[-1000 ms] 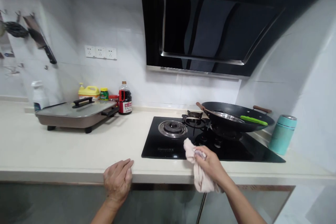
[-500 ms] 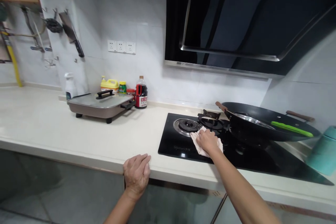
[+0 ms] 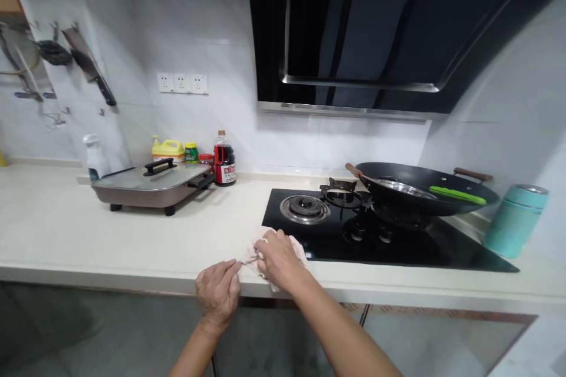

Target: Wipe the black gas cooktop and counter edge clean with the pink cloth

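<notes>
A pale pink cloth (image 3: 299,249) lies bunched at the front left corner of the black gas hob (image 3: 327,241), partly on the white counter. My right hand (image 3: 278,259) grips it from above with curled fingers, covering much of it. At the counter's front edge, my left hand (image 3: 219,288) has thumb and forefinger together on a drawn-out corner of the same cloth. Just beyond the hands is the left burner (image 3: 305,210), its pan support off. A loose black pan support (image 3: 340,197) sits at the back of the hob.
A wok (image 3: 460,203) with a green-handled utensil (image 3: 457,194) stands on the hob's right side, beside a turquoise flask (image 3: 516,221). Leftward is a lidded electric pan (image 3: 150,188), with a sauce bottle (image 3: 224,162) behind it. The range hood (image 3: 354,41) overhangs the hob.
My right hand has drawn the cloth left and toward me, from beside the burner to the hob's corner. My left hand now meets the cloth's corner. The view has shifted right.
</notes>
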### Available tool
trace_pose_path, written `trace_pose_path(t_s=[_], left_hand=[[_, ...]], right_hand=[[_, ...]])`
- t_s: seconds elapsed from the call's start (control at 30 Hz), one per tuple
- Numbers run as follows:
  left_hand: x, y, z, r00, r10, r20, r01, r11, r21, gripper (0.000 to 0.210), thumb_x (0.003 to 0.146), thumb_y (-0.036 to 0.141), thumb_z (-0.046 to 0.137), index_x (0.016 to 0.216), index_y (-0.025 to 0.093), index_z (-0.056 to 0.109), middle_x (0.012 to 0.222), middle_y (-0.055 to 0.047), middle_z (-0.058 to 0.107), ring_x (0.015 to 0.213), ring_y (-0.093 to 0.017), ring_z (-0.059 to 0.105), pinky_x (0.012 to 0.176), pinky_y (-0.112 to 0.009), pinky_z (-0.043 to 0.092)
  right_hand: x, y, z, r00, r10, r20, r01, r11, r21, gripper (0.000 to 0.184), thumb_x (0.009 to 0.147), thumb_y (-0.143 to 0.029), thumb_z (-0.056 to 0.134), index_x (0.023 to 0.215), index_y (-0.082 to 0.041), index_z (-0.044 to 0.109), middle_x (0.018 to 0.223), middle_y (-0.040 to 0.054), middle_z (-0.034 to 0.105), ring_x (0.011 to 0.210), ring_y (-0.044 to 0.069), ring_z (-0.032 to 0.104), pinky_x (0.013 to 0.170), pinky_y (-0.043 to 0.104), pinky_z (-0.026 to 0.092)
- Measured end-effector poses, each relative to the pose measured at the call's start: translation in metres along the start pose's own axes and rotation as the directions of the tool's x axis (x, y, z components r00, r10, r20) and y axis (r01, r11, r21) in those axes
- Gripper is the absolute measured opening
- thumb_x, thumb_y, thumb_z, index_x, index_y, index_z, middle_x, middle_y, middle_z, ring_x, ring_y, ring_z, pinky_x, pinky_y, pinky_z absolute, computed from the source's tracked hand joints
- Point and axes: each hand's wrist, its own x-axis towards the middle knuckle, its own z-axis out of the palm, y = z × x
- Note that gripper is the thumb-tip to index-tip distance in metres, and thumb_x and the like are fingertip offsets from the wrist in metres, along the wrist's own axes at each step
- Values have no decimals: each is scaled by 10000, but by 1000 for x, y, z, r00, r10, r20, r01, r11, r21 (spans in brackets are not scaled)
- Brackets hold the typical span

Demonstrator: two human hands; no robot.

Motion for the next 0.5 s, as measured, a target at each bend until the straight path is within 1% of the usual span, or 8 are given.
trace_pose_path(t_s=[0.07, 0.1, 0.17, 0.23, 0.33, 0.4, 0.47, 0.5], left_hand=[[0, -2, 0, 1000, 12, 9, -12, 1000, 2, 273, 959, 190, 513, 1080, 218, 756, 1029, -58, 795, 955, -239, 667, 928, -415, 396], [0, -2, -1, 1000, 18, 16, -18, 1000, 1, 278, 960, 191, 510, 1090, 218, 754, 1039, -59, 795, 966, -242, 667, 934, -416, 397], [0, -2, -1, 999, 27, 30, -27, 1000, -5, 286, 961, 196, 505, 1102, 218, 752, 1058, -62, 795, 982, -245, 667, 944, -419, 398], [0, -1, -2, 999, 26, 38, -25, 1000, -5, 291, 961, 199, 499, 1100, 215, 755, 1063, -65, 795, 986, -245, 668, 946, -419, 400], [0, 1, -3, 999, -2, 48, 2, 1000, 0, 293, 967, 202, 489, 1078, 217, 761, 1053, -61, 795, 979, -242, 667, 938, -417, 399], [0, 4, -4, 998, -30, 59, 31, 1000, -3, 295, 971, 205, 485, 1072, 218, 762, 1056, -60, 794, 984, -244, 663, 939, -423, 397], [-1, 6, -4, 996, -54, 69, 55, 998, -9, 296, 974, 207, 483, 1074, 215, 762, 1064, -63, 790, 993, -250, 654, 943, -431, 394], [-1, 7, -3, 995, -65, 75, 66, 998, -11, 297, 975, 209, 481, 1072, 215, 762, 1066, -64, 788, 997, -252, 650, 944, -434, 393]], right_hand=[[-21, 15, -7, 994, -111, 13, 111, 993, 47, 200, 922, -274, 665, 1122, -268, 667, 1189, 43, 588, 1043, 245, 466, 866, 354, 380], [-33, 25, -11, 989, -145, 18, 143, 986, 80, 203, 911, -257, 678, 1114, -268, 672, 1178, 34, 596, 1033, 234, 467, 867, 344, 379], [-61, 49, -20, 989, -146, 24, 141, 978, 154, 213, 884, -211, 690, 1091, -261, 679, 1151, 23, 613, 1009, 216, 476, 873, 332, 382], [-93, 77, -30, 996, -87, 33, 78, 974, 212, 225, 872, -171, 660, 1079, -254, 684, 1131, 23, 631, 986, 206, 498, 873, 328, 393], [-151, 126, -48, 999, 40, 34, -46, 976, 211, 288, 909, -184, 549, 1148, -270, 686, 1182, 46, 647, 1020, 223, 550, 901, 354, 427], [-194, 161, -64, 985, 167, 33, -170, 969, 182, 296, 942, -267, 503, 1171, -289, 689, 1200, 53, 658, 1059, 243, 587, 940, 380, 457], [-234, 195, -80, 959, 276, 69, -283, 947, 153, 307, 945, -368, 497, 1175, -322, 694, 1195, 44, 677, 1061, 249, 629, 927, 373, 500], [-251, 211, -87, 943, 329, 55, -333, 935, 124, 310, 931, -427, 508, 1158, -340, 701, 1188, 37, 687, 1047, 251, 648, 903, 363, 523]])
